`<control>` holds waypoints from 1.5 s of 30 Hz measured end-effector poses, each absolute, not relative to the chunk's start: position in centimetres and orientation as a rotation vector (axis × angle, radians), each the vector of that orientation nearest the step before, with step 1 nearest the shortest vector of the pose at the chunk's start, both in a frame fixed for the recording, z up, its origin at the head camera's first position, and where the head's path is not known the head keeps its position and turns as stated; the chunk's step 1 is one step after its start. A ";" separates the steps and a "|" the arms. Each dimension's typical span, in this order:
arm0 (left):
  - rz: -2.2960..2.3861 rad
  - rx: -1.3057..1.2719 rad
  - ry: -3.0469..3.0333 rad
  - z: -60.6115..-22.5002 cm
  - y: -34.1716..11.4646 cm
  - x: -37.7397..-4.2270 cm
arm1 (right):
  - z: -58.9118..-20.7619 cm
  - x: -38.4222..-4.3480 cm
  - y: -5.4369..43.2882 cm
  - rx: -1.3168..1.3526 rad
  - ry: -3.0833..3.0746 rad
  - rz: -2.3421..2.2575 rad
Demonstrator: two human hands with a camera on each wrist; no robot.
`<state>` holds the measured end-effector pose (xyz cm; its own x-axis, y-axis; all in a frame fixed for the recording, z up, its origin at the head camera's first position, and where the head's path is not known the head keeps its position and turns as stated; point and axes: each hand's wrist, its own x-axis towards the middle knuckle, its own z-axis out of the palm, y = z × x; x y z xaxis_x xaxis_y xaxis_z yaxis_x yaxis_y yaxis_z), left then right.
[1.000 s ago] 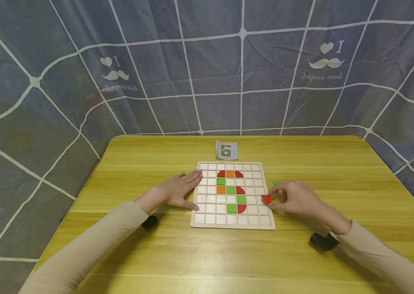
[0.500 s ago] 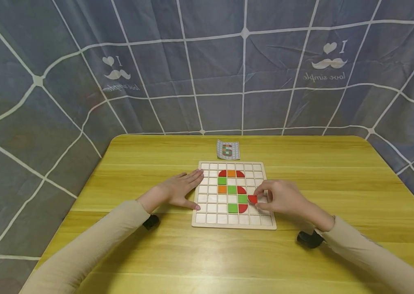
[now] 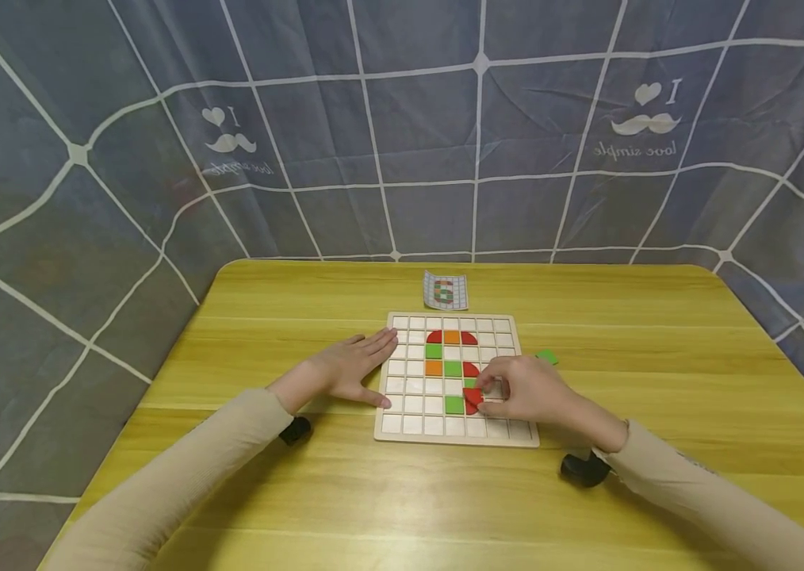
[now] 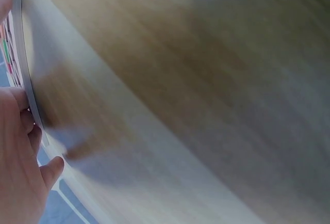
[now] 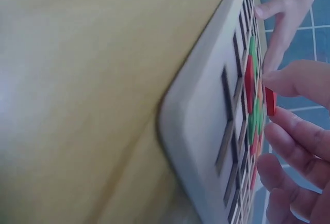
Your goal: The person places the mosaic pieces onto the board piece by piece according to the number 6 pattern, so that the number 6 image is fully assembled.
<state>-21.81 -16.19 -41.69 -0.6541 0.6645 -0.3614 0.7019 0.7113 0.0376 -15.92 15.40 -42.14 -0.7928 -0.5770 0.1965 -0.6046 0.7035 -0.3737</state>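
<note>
A pale wooden grid board (image 3: 402,426) lies on the table, with several red, green and orange tiles set in its squares. My left hand (image 3: 350,369) rests at the board's left edge, fingers spread and straight over the rim. Between thumb and forefinger, my right hand (image 3: 534,390) pinches a red quarter-round tile (image 3: 472,396). It is held over the lower middle of the board and overlaps another red tile in the head view. The right wrist view shows the held red tile (image 5: 270,101) just above the board's surface, edge on.
A small printed card (image 3: 445,291) with a coloured grid pattern lies behind the board. One loose green tile (image 3: 548,357) sits on the table right of the board, partly behind the right hand. A grey-blue checked cloth (image 3: 416,214) hangs around the table.
My right hand has carried the red tile leftward from the board's right edge to above its lower middle. More of the loose green tile shows now. The left hand stays in place.
</note>
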 end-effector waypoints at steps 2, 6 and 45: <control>-0.150 1.060 2.569 -41.7 -16.2 -21.8 | -42.0 -16.0 15.1 0.991 -2.838 0.663; -0.151 1.055 2.570 -41.7 -16.2 -21.8 | -41.9 -16.2 14.5 0.998 -2.848 0.649; -0.138 1.039 2.575 -41.7 -16.0 -21.6 | -42.5 -16.3 10.3 1.045 -2.921 0.661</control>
<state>-21.64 -15.96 -41.74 -0.6650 0.6523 -0.3638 0.6874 0.7250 0.0436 -16.33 10.27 -42.54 -0.7825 -0.6129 0.1097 -0.6004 0.6960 -0.3937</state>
